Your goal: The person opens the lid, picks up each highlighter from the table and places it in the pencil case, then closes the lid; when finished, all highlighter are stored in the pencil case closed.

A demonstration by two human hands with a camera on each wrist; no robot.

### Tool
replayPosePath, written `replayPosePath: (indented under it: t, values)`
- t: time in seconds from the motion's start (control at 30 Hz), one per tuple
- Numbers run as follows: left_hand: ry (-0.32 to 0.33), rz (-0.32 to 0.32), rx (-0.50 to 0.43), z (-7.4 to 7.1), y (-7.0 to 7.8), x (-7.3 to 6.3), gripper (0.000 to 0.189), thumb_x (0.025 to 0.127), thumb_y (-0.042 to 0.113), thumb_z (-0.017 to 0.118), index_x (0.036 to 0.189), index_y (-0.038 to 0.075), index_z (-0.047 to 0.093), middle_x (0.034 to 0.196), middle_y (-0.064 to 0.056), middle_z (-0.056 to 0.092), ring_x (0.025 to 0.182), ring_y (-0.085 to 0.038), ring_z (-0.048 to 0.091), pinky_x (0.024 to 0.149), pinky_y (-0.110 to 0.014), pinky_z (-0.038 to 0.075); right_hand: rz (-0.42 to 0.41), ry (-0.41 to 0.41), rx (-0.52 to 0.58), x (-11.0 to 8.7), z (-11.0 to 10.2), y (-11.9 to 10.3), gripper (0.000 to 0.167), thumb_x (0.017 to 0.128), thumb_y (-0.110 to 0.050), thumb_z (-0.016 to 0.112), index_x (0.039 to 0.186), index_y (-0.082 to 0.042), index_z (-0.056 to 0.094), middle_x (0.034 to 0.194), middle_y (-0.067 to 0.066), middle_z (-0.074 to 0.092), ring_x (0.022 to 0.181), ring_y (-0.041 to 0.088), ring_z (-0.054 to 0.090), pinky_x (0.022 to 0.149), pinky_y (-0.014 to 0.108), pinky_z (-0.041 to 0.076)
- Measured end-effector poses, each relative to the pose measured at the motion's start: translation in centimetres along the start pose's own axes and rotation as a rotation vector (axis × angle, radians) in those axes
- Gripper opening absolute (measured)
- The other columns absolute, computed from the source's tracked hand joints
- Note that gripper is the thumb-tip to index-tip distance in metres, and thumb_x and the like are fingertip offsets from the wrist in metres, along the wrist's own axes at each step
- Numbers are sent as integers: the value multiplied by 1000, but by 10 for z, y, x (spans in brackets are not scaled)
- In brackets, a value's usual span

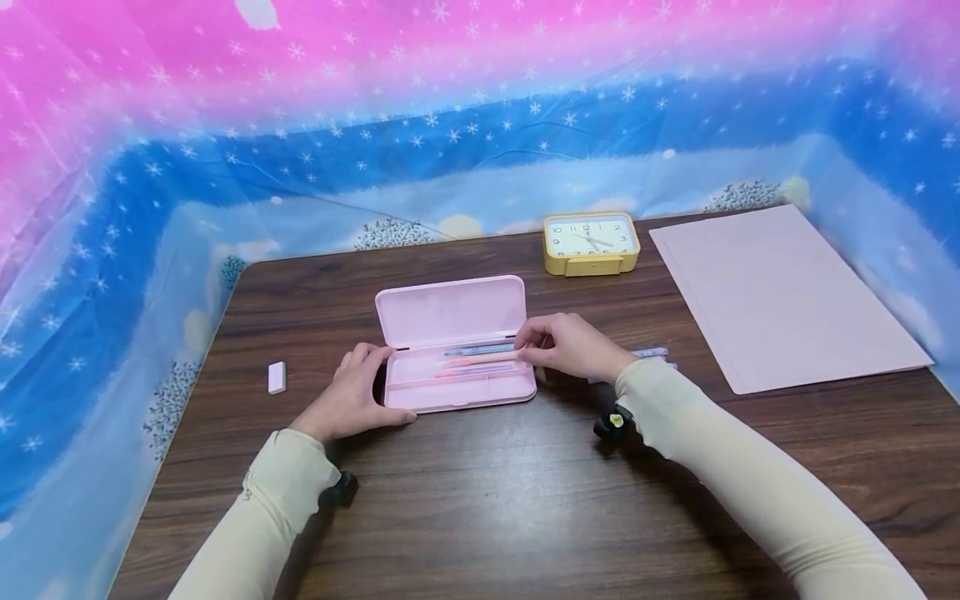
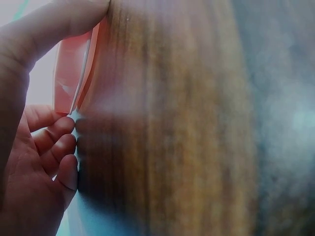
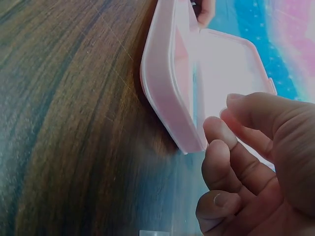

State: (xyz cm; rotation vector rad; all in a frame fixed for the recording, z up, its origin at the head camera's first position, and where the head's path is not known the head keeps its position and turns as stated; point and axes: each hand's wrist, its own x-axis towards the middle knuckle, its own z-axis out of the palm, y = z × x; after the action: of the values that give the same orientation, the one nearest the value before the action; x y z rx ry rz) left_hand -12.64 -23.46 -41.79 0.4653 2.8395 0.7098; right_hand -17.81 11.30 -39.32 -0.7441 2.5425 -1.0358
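A pink pencil case lies with its lid raised. My left hand holds its left end, thumb along the front and fingers behind; the left wrist view shows the thumb over the case. Inside lie a blue pen, a peach pen and a pink pen. My right hand is at the right end, bent fingertips right at the peach pen's end. In the right wrist view, nothing shows between the fingertips beside the case wall.
A white eraser lies at the left. Pale pens are partly hidden behind my right wrist. A yellow clock stands at the back, and a large pale pink folder lies at the right. A patterned cloth hangs around the table.
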Motion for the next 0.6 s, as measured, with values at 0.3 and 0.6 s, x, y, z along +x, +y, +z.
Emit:
replayPosePath:
  t: [0.3, 0.6]
  values:
    - [-6, -17, 5, -1, 1, 0, 99, 70, 54, 82, 146, 8, 39, 133, -13, 43, 120, -30, 38, 100, -53, 40, -12, 5, 21, -7, -9, 2, 16, 93, -25, 68, 107, -17, 70, 89, -4, 68, 77, 13, 58, 74, 30, 48]
    - [-11, -17, 2, -1, 1, 0, 100, 70, 55, 82, 147, 8, 39, 134, -13, 43, 120, -30, 38, 100, -53, 40, -5, 56, 0, -28, -40, 15, 23, 93, -25, 69, 113, -13, 69, 92, -2, 69, 79, 16, 59, 73, 32, 49]
